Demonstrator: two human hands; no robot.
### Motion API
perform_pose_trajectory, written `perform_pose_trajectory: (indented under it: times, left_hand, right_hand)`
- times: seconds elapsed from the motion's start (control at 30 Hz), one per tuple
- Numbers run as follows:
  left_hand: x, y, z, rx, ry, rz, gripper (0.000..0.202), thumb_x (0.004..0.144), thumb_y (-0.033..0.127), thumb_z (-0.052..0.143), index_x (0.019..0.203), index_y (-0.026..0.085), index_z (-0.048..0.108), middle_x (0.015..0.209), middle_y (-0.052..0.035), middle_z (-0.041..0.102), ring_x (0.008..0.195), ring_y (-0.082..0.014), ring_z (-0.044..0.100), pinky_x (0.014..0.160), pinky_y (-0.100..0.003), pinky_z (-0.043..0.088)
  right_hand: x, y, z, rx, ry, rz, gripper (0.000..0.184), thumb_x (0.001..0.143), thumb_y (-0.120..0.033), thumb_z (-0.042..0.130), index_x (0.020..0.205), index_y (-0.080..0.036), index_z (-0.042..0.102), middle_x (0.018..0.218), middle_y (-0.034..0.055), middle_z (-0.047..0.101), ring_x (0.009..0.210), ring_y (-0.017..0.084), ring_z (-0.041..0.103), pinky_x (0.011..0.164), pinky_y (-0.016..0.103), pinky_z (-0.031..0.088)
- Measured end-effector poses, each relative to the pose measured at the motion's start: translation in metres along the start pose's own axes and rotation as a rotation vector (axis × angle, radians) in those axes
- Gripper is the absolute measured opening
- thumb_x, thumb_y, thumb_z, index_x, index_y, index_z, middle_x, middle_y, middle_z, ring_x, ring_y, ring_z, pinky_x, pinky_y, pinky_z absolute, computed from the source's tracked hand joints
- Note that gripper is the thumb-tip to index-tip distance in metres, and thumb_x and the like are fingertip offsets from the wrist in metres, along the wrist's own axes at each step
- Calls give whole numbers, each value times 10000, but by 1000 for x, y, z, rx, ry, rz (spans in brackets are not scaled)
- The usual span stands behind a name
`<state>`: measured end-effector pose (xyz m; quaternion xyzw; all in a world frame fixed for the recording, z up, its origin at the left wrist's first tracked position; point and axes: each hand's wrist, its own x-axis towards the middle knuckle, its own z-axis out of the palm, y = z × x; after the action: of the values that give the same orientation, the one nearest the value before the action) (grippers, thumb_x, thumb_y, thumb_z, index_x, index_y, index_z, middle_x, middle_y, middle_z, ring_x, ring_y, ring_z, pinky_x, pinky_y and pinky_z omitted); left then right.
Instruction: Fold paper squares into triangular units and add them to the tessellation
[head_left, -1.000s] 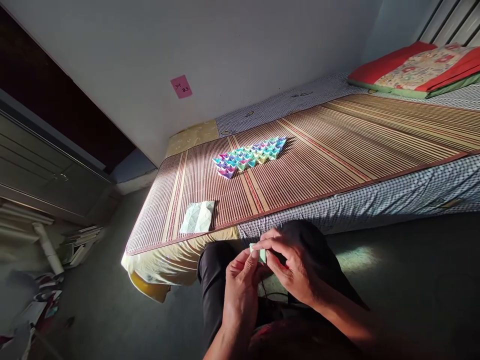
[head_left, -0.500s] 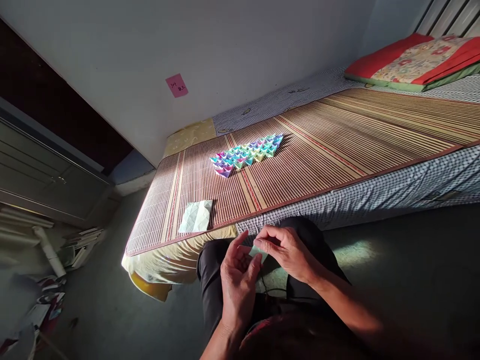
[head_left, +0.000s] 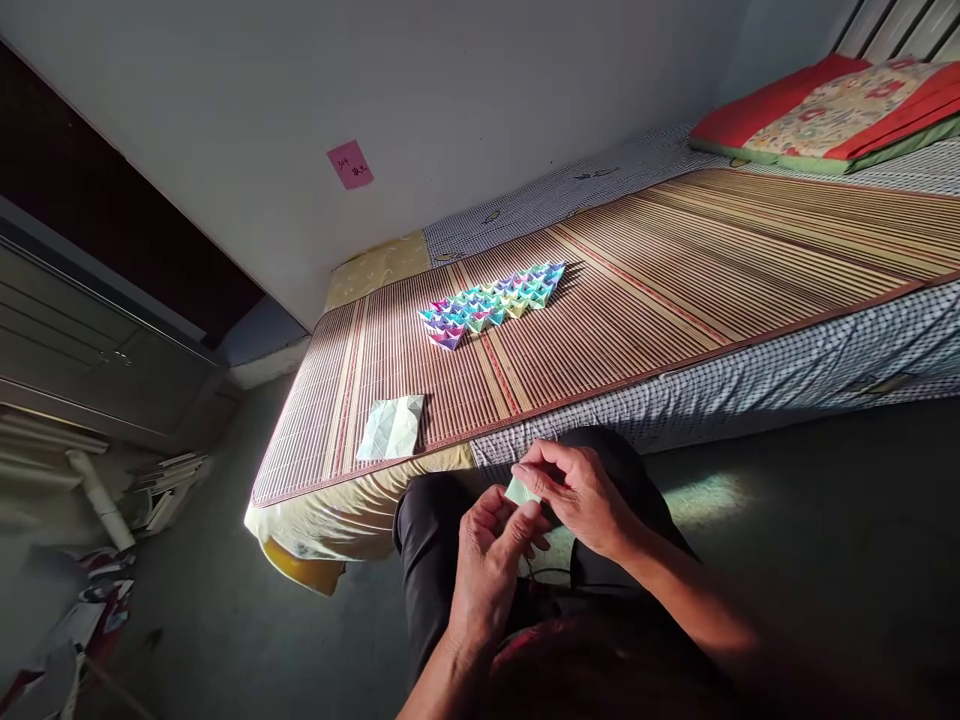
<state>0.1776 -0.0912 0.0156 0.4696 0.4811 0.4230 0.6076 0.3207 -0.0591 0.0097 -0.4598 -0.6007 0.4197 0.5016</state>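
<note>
Above my lap, both hands pinch a small pale green folded paper piece (head_left: 519, 490). My left hand (head_left: 491, 565) holds it from below with thumb and fingers closed on its lower edge. My right hand (head_left: 581, 495) grips its top from the right, fingers curled. On the bamboo mat (head_left: 637, 300) of the bed lie rows of several small folded paper boats (head_left: 491, 305) in purple, blue, green and pink. A stack of pale green paper sheets (head_left: 390, 427) rests near the mat's front left corner.
A pink note (head_left: 349, 164) sticks to the white wall. A red and floral pillow (head_left: 825, 110) lies at the bed's far right. A grey cabinet (head_left: 90, 350) stands left, with papers and clutter (head_left: 82, 560) on the floor beneath it. My dark-trousered knees (head_left: 435, 540) are below.
My left hand, which had opened away from the paper half a second ago, has closed back onto it. Both hands and the paper sit slightly higher and closer together.
</note>
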Motion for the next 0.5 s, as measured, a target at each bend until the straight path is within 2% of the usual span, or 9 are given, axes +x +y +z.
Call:
perform_pose_trajectory:
  times: [0.1,0.2,0.27,0.33,0.4,0.5]
  left_hand:
    - [0,2,-4,12,31,15,367,874,488,720,747,147,671,650,-62,703,577,-130,552,599,-247,422]
    - [0,1,-8,-96,-10,-27,363,895,463,701,709,153,659,626,-58,688,555,-122,525,595,-245,402]
    - [-1,0,-9,-140,-34,-63,402,916,480,663,683,153,653,606,-60,674,533,-122,508,575,-251,388]
    - [0,0,-10,-95,-29,-63,411,912,491,666,691,145,672,614,-59,667,546,-124,509,573,-252,385]
    - [0,0,-10,-35,12,-30,369,869,471,730,715,139,689,644,-43,659,579,-118,504,587,-242,390]
    - [2,0,-11,-51,81,-16,315,788,410,822,699,138,690,626,-5,610,588,-99,477,592,-222,386]
  right_hand:
    - [-1,1,-2,9,-70,19,279,924,-329,620,689,-185,580,555,-45,506,502,97,441,480,222,348]
    - [-2,2,-2,86,-129,63,306,925,-384,634,700,-178,603,554,-46,514,484,94,457,458,214,344]
    - [-3,3,-2,148,-160,97,310,928,-412,637,724,-181,607,548,-46,539,460,99,495,448,214,371]
    - [-4,3,-1,189,-176,131,298,934,-411,634,741,-187,596,552,-46,563,451,111,544,454,222,419]
    - [-5,2,0,163,-162,127,284,933,-383,635,732,-188,590,568,-44,570,475,120,572,475,228,449]
    - [-5,0,-2,18,-141,47,299,948,-328,617,688,-184,592,551,-52,522,491,102,510,483,219,407]
